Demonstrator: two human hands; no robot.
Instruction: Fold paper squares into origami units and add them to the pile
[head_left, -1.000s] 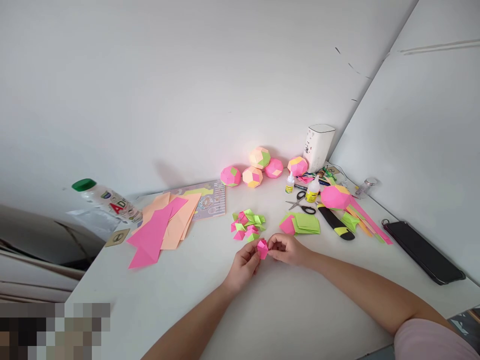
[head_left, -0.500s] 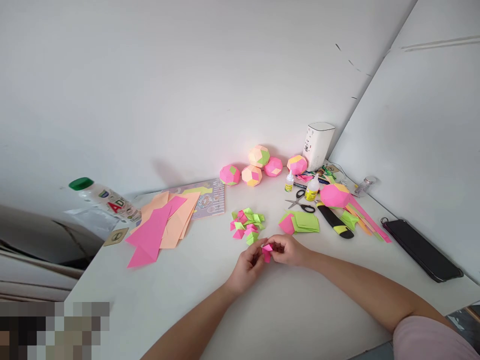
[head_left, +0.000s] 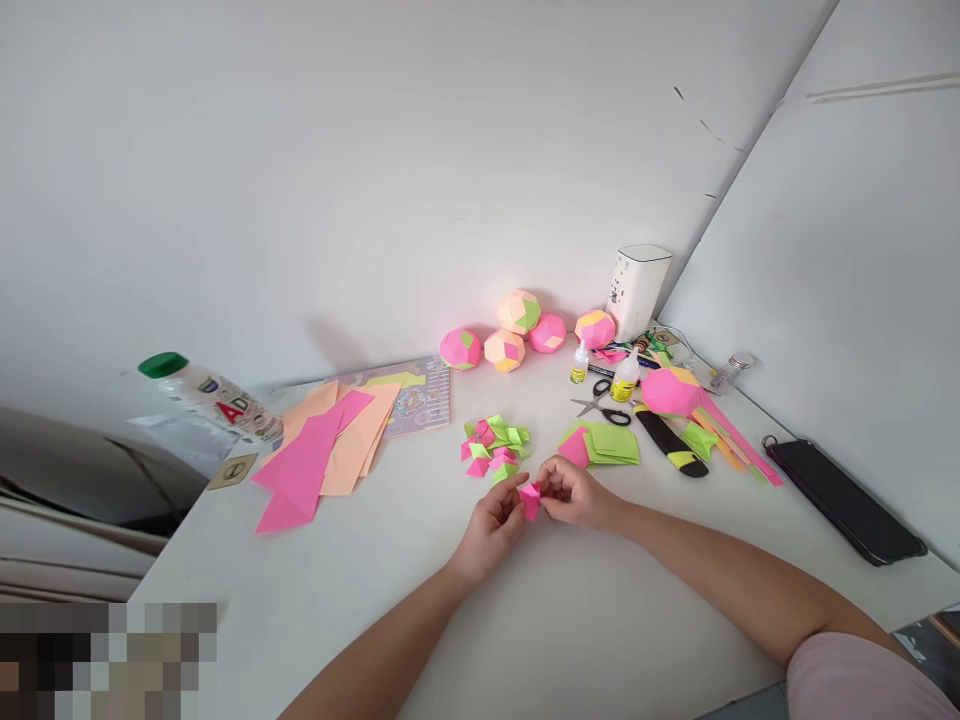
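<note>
Between my hands is a small folded pink paper piece [head_left: 530, 502]. My left hand [head_left: 491, 528] pinches its left side and my right hand [head_left: 576, 494] grips its right side, so fingertips cover part of it. Just beyond, a heap of folded pink and green paper pieces [head_left: 495, 447] lies on the white table [head_left: 600, 620]. To the right of the heap rests a stack of green paper squares [head_left: 613, 443], with a pink sheet [head_left: 574, 447] partly under it.
Scissors [head_left: 601, 406], glue bottles [head_left: 625, 378] and a black-and-yellow cutter [head_left: 671, 441] lie at the right. Several paper balls [head_left: 504, 351] sit by the wall. Large pink sheets [head_left: 315, 455] cover a notebook [head_left: 420, 395] at the left, near a green-capped bottle [head_left: 217, 400]. A black phone [head_left: 844, 498] lies far right.
The pink paper piece has turned slightly and shifted a little left between my fingers. My right fingers have lifted a bit. Everything else on the table stays in place.
</note>
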